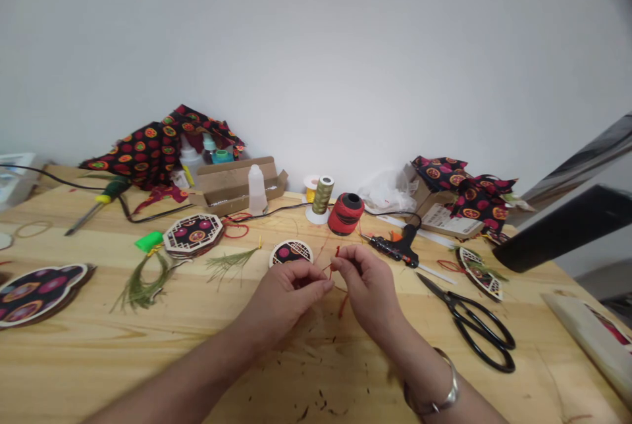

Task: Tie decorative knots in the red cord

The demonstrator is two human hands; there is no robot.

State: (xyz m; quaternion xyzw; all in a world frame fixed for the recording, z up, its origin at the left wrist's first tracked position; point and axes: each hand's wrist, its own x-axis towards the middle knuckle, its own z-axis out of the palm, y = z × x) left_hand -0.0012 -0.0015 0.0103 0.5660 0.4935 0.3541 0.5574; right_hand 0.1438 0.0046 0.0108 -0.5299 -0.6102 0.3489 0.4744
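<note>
Thin red cord [342, 305] runs between my two hands, over the middle of the wooden table. My left hand [291, 292] pinches it between thumb and forefinger. Across from it, my right hand [368, 279] grips the same cord, with a short end poking up above the fingers and another hanging below. Just behind my left fingers lies a round ornament [291, 252] with a pale lattice frame and dark patterned fabric, partly covered by that hand. A red thread spool [346, 213] stands behind my right hand.
Black scissors [474, 322] lie at the right, near a glue gun [395, 247]. Leftward are an octagonal ornament [193, 236], green tassels [143, 279] and a screwdriver [96, 205]. At the back stand a white bottle [257, 191], an olive thread spool [322, 195] and an open cardboard box [227, 190].
</note>
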